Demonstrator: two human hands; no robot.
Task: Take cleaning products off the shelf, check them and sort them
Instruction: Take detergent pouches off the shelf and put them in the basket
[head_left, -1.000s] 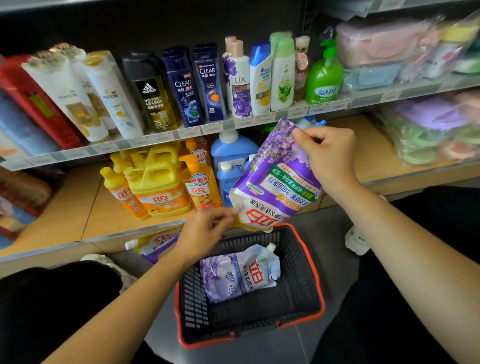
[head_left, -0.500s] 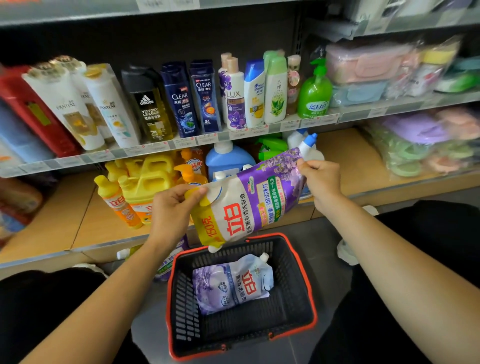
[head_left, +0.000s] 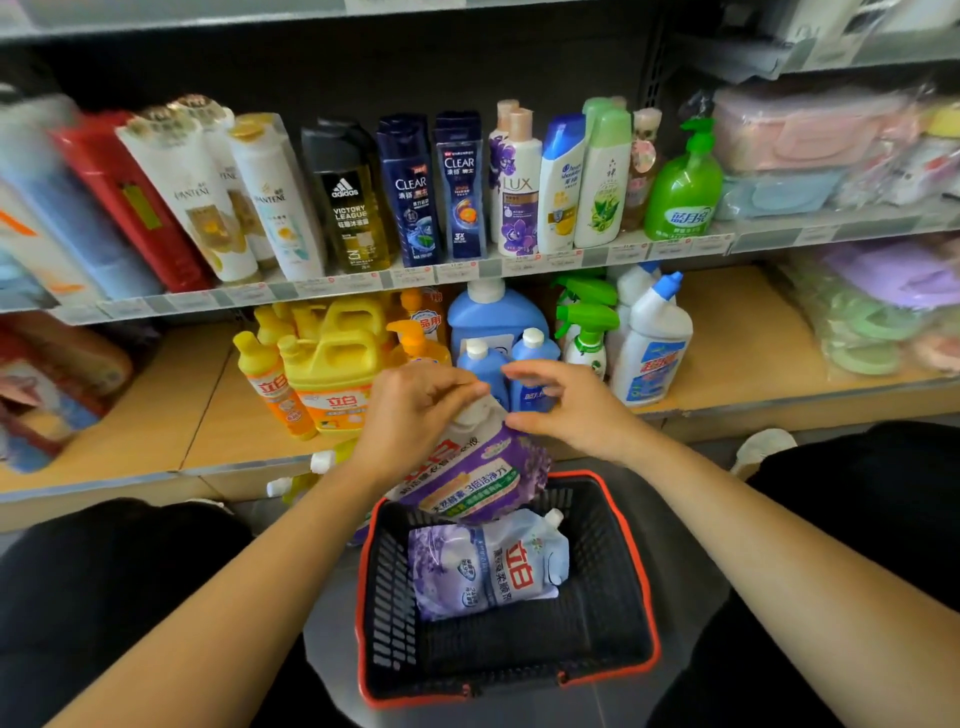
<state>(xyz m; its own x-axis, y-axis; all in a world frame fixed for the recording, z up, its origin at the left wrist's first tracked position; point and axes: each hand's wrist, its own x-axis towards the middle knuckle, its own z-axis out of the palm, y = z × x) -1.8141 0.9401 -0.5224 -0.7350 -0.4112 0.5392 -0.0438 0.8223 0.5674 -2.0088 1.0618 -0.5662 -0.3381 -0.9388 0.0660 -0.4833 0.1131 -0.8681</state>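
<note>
Holds purple pouch (head_left: 478, 467) by its top in left grip (head_left: 415, 415), right grip (head_left: 571, 410) released beside it, above basket (head_left: 602, 623). Checking probably ending; next needs lowering beside pale pouch (head_left: 488, 571).

Left hand (head_left: 415, 415) grips purple pouch (head_left: 478, 478) over basket (head_left: 610, 613).

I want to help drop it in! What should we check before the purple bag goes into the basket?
1. Firm hold: ok. The left hand grips the top of the purple pouch.
2. Cap tight: cannot tell, the hand covers most of it.
3. Pouch over the basket: ok, its lower end hangs above the far side.
4. Room inside: ok, there is bare floor nearer the person than the pale pouch.
5. Right hand out of the way: not ok, it touches the pouch's top corner.
</note>
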